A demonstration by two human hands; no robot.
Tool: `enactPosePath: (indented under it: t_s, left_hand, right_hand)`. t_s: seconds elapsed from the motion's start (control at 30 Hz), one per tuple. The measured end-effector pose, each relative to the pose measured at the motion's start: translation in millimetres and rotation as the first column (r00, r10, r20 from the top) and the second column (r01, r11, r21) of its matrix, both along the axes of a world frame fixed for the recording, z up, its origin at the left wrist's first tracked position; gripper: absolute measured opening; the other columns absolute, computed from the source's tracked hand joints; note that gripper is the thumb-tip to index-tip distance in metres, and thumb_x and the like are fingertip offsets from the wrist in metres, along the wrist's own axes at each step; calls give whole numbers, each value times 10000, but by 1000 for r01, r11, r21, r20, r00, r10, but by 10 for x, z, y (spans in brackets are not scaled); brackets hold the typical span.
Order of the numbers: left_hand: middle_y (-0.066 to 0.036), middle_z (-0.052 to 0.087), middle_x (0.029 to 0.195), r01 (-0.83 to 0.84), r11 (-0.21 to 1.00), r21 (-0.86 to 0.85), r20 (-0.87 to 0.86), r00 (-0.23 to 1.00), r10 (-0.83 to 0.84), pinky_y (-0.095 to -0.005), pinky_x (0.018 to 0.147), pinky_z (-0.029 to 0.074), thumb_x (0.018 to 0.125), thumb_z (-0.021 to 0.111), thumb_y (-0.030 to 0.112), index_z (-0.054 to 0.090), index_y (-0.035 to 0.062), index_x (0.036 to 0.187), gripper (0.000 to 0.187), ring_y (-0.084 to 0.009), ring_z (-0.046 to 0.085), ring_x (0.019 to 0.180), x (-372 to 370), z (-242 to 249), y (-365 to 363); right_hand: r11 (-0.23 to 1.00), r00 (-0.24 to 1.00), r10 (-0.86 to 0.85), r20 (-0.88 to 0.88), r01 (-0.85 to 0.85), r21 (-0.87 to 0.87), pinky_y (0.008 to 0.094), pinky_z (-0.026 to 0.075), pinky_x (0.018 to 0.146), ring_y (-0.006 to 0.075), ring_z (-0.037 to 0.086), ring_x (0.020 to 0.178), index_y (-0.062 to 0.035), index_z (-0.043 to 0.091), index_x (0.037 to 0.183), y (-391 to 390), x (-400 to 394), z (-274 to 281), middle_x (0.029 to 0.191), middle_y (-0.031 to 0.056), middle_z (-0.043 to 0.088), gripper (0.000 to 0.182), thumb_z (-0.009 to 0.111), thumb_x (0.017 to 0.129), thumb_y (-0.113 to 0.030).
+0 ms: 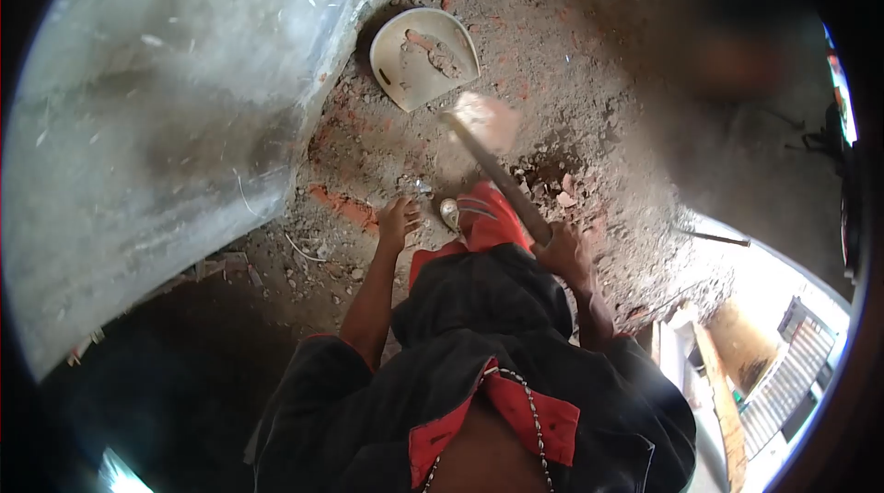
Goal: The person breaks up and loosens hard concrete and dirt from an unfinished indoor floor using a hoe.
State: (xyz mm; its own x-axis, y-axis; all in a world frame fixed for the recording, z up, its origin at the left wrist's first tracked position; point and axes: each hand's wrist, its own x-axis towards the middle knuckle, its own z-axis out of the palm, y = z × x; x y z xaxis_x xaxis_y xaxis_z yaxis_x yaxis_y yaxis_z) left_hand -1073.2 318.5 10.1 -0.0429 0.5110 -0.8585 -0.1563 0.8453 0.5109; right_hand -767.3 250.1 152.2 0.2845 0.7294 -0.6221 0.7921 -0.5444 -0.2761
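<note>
My right hand (564, 252) grips the dark handle of a hammer (502, 182); its pale head (486, 117) is blurred, raised over the rubble-strewn ground. My left hand (398, 221) reaches down to the dirt, fingers on or near a small metal piece (423, 187) standing in the rubble beside a red brick edge (343, 206). A red shoe (485, 215) sits between my two hands. Whether the left hand grips the metal piece is unclear.
A white pan (424, 56) holding brick chunks lies on the ground beyond the hammer. A grey concrete wall (157, 125) fills the left. Broken brick bits scatter the dirt. A rod (714, 237) lies at right, with wooden planks (723, 401) at lower right.
</note>
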Motion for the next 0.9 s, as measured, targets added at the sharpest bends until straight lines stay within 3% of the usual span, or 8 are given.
enactPosePath:
  t_s: [0.17,0.27,0.37,0.47,0.6,0.67,0.8,0.9]
  left_hand:
    - [-168,523,1166,-20,975,-222,-43,999,11,-350,776,497,875,550,259,410,20,1253,469,-290,543,1027,-916,-635,-473]
    - [-182,487,1198,630,763,-140,-290,711,-640,-351,787,484,843,593,244,434,33,1237,475,-261,514,1063,-1646,-937,-625]
    - [-155,516,1108,735,627,-257,-352,533,-769,-347,752,487,835,592,265,469,42,1177,427,-247,533,982,-1741,-823,-206]
    - [-128,545,1019,716,641,-276,-298,570,-766,-344,716,490,827,591,287,505,51,1117,384,-233,552,902,-1477,-878,653]
    - [-91,584,899,435,850,-297,-110,869,-483,-339,669,494,816,589,315,552,63,1036,337,-214,577,794,-775,-1041,2065]
    - [-73,603,839,358,901,-246,-84,918,-388,-336,645,496,811,588,330,575,69,996,320,-204,590,740,-332,-942,2752]
    - [-76,593,962,487,873,-30,-111,866,-487,-372,715,495,824,574,296,496,50,1138,406,-224,597,820,571,-470,3789]
    - [-84,583,990,586,809,-44,-121,801,-586,-396,739,483,833,563,277,486,54,1146,392,-233,583,860,899,-480,4232]
  right_hand:
    - [958,956,-267,125,277,-73,454,501,721,407,611,794,39,616,900,362,445,-467,801,252,619,329,587,668,-194]
    - [923,927,-324,189,353,-150,432,508,728,375,615,853,15,614,938,403,708,-671,888,228,621,340,594,663,-183]
    - [870,870,-415,266,465,-164,391,513,740,321,602,953,-30,590,1042,365,964,-780,1052,180,583,407,611,661,-171]
    - [720,834,-514,203,547,-427,410,491,790,347,580,969,13,524,1117,323,1041,-495,1075,208,571,445,570,708,-154]
    - [649,731,-629,265,681,-339,391,489,785,305,594,934,-7,586,1030,-341,715,-829,1004,179,590,398,598,685,-205]
    - [640,718,-665,203,689,-341,396,482,794,291,592,947,11,586,1016,-465,396,-847,982,196,595,392,589,698,-218]
    - [259,331,-905,269,928,-269,375,508,697,266,645,782,52,614,922,-447,-485,-596,828,204,635,324,585,714,-196]
    - [-39,31,-976,215,948,-316,334,522,554,248,653,564,55,651,798,-469,-1131,-528,672,173,646,258,603,717,-185]
